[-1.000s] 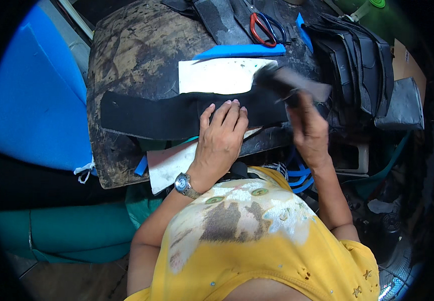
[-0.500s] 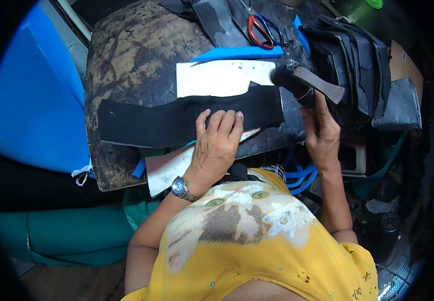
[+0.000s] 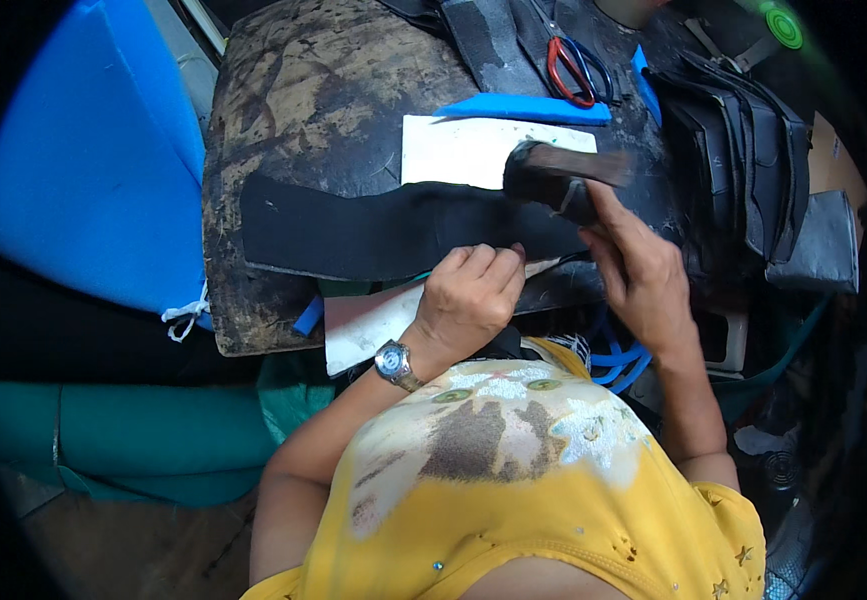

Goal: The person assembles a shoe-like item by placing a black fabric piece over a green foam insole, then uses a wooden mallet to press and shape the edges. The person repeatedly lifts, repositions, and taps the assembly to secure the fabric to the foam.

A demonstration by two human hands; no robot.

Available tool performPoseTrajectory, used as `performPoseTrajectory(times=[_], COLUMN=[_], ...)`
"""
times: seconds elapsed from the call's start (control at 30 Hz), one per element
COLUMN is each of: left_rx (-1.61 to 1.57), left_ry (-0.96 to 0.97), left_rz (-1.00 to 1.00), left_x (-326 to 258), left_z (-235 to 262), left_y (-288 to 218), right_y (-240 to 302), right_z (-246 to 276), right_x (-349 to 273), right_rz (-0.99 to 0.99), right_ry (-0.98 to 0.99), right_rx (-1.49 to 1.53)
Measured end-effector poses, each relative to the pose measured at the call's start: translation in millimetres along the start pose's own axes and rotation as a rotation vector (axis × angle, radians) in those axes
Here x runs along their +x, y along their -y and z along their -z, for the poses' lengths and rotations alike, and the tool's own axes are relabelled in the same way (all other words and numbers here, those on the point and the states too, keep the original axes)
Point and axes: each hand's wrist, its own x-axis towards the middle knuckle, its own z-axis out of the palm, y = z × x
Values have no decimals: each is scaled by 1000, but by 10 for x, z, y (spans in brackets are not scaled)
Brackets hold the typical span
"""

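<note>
A long black strip of material (image 3: 373, 235) lies across a worn, stained dark work board (image 3: 303, 110). My left hand (image 3: 468, 300), with a wristwatch, presses its fingertips on the strip's near edge. My right hand (image 3: 638, 270) grips the handle of a dark hammer (image 3: 553, 180), whose head is over the strip's right end. A white sheet (image 3: 453, 150) lies just behind the strip, partly under the hammer.
Red-handled scissors (image 3: 573, 70) and a blue strip (image 3: 523, 107) lie at the back of the board. A stack of black pieces (image 3: 753, 160) stands to the right. A blue foam block (image 3: 93, 170) is on the left. Another white sheet (image 3: 363, 325) sticks out below the board.
The hammer has swung from the strip's far right end leftward and down onto the strip. My left hand stays pressed on the strip.
</note>
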Motion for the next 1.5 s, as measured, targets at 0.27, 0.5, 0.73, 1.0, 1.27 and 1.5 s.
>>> performPoseTrajectory(times=[0.27, 0.5, 0.73, 1.0, 1.27, 1.5], left_rx=[6, -5, 10, -56, -403, -177], left_ry=[-44, -79, -55, -12, -1, 463], left_rz=[-17, -31, -30, 27, 201, 638], left_x=[10, -9, -16, 8, -73, 205], left_z=[-19, -23, -14, 23, 291, 380], left_y=[14, 9, 4, 29, 380, 959], right_y=[23, 97, 156, -65, -991, -911], right_z=[-134, -232, -215, -117, -135, -285], right_x=[87, 144, 220, 125, -323, -292], right_rz=[63, 139, 131, -49, -500, -479], right_ry=[93, 103, 152, 160, 18, -36], right_rx=[85, -15, 9, 125, -513, -568])
